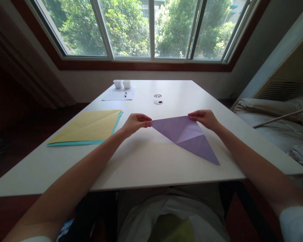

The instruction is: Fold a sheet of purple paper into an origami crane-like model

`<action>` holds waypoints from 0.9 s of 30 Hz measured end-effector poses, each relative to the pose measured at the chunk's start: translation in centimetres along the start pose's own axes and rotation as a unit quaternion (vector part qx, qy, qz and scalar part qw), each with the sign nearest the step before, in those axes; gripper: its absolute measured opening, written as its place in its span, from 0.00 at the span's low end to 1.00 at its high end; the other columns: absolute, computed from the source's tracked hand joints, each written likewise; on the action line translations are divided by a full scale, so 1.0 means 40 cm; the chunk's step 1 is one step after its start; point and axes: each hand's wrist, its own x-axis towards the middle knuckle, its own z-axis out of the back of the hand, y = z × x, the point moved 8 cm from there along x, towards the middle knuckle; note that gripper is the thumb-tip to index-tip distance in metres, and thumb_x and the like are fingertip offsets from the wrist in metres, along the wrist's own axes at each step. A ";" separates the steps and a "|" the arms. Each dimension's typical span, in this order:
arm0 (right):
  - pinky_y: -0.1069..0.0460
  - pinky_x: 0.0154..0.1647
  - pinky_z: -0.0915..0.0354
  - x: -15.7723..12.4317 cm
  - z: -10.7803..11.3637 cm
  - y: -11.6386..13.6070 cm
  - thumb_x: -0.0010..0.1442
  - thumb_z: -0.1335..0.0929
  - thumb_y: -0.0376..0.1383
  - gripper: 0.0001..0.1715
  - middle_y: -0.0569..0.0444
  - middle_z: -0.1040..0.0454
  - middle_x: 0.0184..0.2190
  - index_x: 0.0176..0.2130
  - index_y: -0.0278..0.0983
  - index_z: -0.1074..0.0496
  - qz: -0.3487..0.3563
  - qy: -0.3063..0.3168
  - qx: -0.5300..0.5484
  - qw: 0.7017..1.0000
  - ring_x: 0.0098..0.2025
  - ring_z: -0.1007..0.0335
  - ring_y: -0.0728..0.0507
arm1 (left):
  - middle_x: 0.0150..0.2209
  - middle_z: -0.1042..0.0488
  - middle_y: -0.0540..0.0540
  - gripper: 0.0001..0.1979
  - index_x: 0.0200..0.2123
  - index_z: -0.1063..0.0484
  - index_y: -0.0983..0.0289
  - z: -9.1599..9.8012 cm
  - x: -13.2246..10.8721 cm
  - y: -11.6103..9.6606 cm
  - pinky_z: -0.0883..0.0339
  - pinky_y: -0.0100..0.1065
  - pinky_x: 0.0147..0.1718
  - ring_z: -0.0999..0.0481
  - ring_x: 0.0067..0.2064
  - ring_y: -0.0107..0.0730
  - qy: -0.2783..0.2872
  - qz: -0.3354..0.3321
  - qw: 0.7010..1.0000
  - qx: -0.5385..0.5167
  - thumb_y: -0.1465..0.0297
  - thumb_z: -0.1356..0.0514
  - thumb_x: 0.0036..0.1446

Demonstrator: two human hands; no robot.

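Observation:
Between my two hands stretches a sheet of purple paper (pixel 171 129), folded into a pointed shape with creases across it. My left hand (pixel 137 123) pinches its left corner between thumb and fingers. The upper right part of the paper is gripped by my right hand (pixel 204 118). One point of the paper reaches down to the right, toward the table's front edge. Whether that lower part rests on the white table (pixel 146 164) or hangs just above it, I cannot tell.
To the left lie a yellow sheet (pixel 88 126) and a turquoise sheet (pixel 75 143) beneath it. Farther back, a white sheet (pixel 111 94) bears a dark pen (pixel 125 94) and two small white cups (pixel 126 84). Round fittings (pixel 158 102) are set in the tabletop.

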 end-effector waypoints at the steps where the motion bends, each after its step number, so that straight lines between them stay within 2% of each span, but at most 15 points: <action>1: 0.45 0.43 0.30 0.000 0.001 0.000 0.42 0.27 0.45 0.20 0.51 0.21 0.33 0.35 0.37 0.22 0.001 0.000 0.000 1.000 0.38 0.26 0.40 | 0.26 0.23 0.56 0.16 0.30 0.24 0.66 0.001 0.000 -0.003 0.30 0.35 0.32 0.24 0.29 0.34 -0.004 -0.005 1.000 0.008 0.63 0.30 0.36; 8: 0.44 0.42 0.30 0.003 0.012 -0.004 0.42 0.26 0.45 0.19 0.51 0.21 0.33 0.34 0.37 0.22 0.004 -0.010 0.002 1.000 0.38 0.26 0.40 | 0.25 0.23 0.55 0.17 0.32 0.24 0.66 0.007 -0.003 -0.021 0.31 0.34 0.30 0.25 0.28 0.33 -0.015 -0.043 0.998 0.049 0.64 0.31 0.37; 13: 0.45 0.42 0.30 0.005 0.021 -0.012 0.42 0.26 0.45 0.19 0.51 0.21 0.33 0.34 0.37 0.22 0.004 -0.022 0.002 1.000 0.37 0.26 0.41 | 0.29 0.22 0.56 0.20 0.35 0.24 0.65 0.010 -0.005 -0.011 0.31 0.37 0.36 0.23 0.33 0.36 -0.013 -0.038 0.999 0.001 0.64 0.29 0.35; 19: 0.45 0.42 0.30 0.003 0.024 -0.005 0.42 0.26 0.45 0.19 0.51 0.21 0.33 0.34 0.37 0.22 0.009 -0.034 0.005 0.999 0.37 0.26 0.41 | 0.30 0.22 0.57 0.20 0.34 0.24 0.65 0.017 0.000 0.006 0.30 0.35 0.36 0.23 0.35 0.37 -0.038 -0.028 0.996 -0.069 0.62 0.29 0.35; 27: 0.45 0.41 0.30 0.001 0.025 0.001 0.42 0.27 0.46 0.20 0.51 0.21 0.32 0.34 0.37 0.22 0.013 -0.038 -0.006 0.999 0.36 0.26 0.41 | 0.30 0.22 0.57 0.21 0.31 0.24 0.66 0.022 0.004 0.015 0.30 0.36 0.37 0.22 0.35 0.37 -0.055 -0.010 0.995 -0.083 0.61 0.28 0.32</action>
